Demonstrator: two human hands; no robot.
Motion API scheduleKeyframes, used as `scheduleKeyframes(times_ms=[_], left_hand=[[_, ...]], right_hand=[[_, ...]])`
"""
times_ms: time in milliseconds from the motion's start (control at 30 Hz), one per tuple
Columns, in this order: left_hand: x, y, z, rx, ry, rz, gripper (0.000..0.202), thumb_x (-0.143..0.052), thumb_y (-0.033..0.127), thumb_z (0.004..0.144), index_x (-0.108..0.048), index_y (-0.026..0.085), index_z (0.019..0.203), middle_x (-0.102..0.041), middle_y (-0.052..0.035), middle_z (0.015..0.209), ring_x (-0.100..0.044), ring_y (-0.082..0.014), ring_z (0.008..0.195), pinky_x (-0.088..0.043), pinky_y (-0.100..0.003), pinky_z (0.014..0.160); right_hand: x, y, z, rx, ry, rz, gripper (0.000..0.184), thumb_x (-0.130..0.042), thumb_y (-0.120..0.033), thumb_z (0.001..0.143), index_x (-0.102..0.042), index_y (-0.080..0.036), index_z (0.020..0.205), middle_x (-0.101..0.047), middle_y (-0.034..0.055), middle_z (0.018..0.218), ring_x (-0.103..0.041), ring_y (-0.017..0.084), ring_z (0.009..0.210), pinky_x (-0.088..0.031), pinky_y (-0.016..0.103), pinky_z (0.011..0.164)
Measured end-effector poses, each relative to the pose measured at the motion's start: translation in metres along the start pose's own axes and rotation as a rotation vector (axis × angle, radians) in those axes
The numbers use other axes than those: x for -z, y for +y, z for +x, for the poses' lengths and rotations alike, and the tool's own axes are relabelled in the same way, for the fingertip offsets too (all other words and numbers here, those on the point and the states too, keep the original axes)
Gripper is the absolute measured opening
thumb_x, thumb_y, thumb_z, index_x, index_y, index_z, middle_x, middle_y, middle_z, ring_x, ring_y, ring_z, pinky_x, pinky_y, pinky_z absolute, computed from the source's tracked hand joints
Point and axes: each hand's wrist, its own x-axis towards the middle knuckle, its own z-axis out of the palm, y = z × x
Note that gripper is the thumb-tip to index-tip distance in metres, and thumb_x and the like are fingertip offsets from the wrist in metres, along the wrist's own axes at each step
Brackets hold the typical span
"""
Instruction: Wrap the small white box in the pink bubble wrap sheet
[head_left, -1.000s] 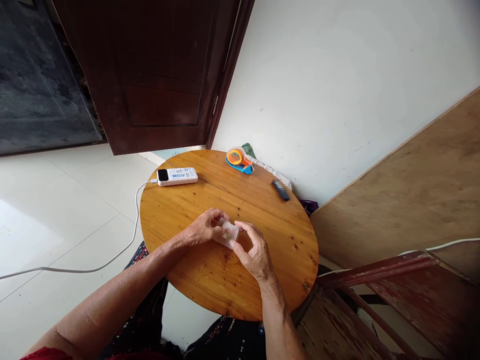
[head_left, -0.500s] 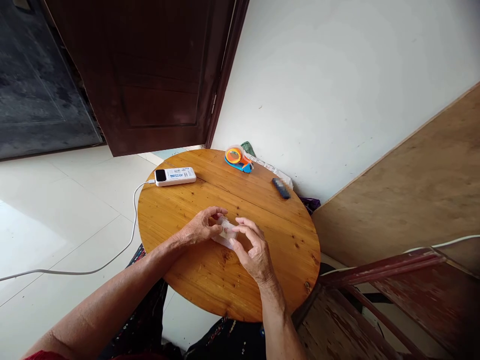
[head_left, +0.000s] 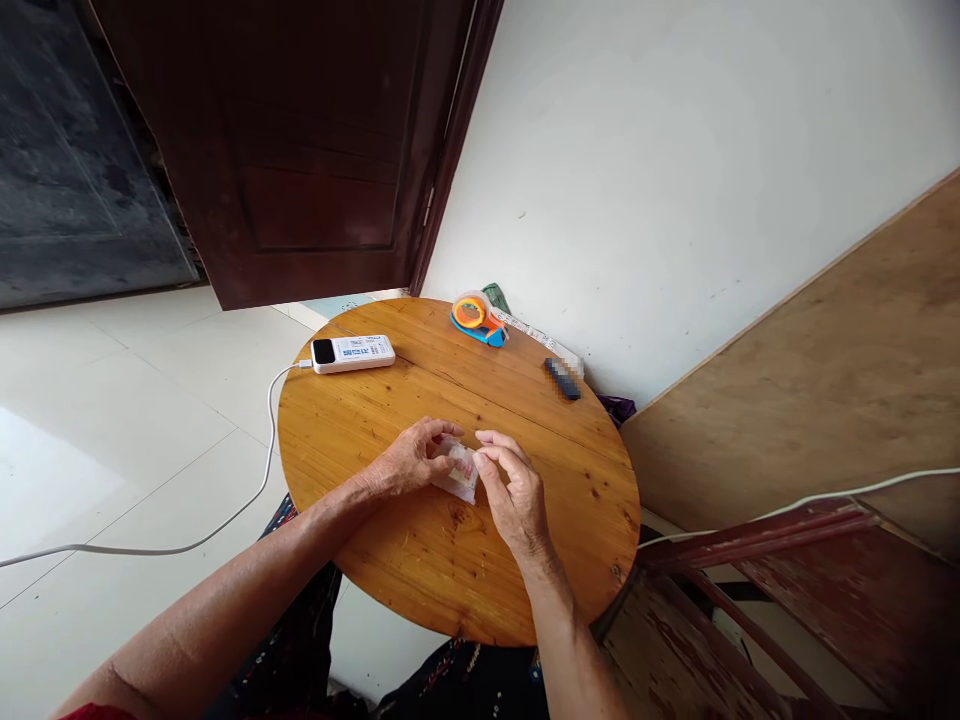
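Observation:
A small, whitish, see-through packet [head_left: 463,483] with reddish print is held low over the round wooden table [head_left: 390,570]. On its left side, my left hand [head_left: 412,457] grips it between thumb and fingers, which hide its far left part. My right hand [head_left: 517,490] has thumb and index finger pinched together at the packet's upper right corner, while its other fingers stretch forward. What exactly the packet contains is too small to make out.
A white power bank [head_left: 352,354] with a plugged-in cable [head_left: 187,549] lies at the table's left. An orange and blue tape dispenser [head_left: 480,320] stands at the back edge. Right of it lies a dark, partly blurred object [head_left: 562,380]. Beyond are a white wall and a dark red door [head_left: 322,210].
My right thumb and index finger have closed together at the packet's corner. The packet has turned somewhat, showing more of its reddish print. The view has shifted slightly.

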Motion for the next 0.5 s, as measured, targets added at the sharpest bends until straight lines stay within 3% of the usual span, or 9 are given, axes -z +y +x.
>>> scheduleKeyframes(times_ms=[200,500], left_hand=[[-0.002,-0.001,0.001,-0.01,-0.013,-0.004,0.039,-0.067,0.02,0.075,-0.067,0.016,0.114,-0.059,-0.0036,0.097,-0.056,-0.0143,0.08,-0.05,-0.027,0.075],[-0.008,-0.009,0.007,-0.014,-0.016,-0.063,0.041,-0.068,0.014,0.073,-0.068,0.017,0.114,-0.056,-0.0036,0.099,-0.054,-0.013,0.078,-0.051,-0.028,0.077]], right_hand=[[0.004,-0.01,0.003,-0.006,-0.007,-0.028,0.021,-0.054,-0.027,0.096,-0.067,-0.022,0.08,-0.069,0.007,0.106,-0.065,0.021,0.102,-0.049,0.036,0.092],[-0.002,-0.012,0.0,0.109,0.063,-0.137,0.019,-0.054,-0.023,0.096,-0.067,-0.023,0.083,-0.072,0.005,0.09,-0.066,0.02,0.09,-0.05,0.037,0.084]])
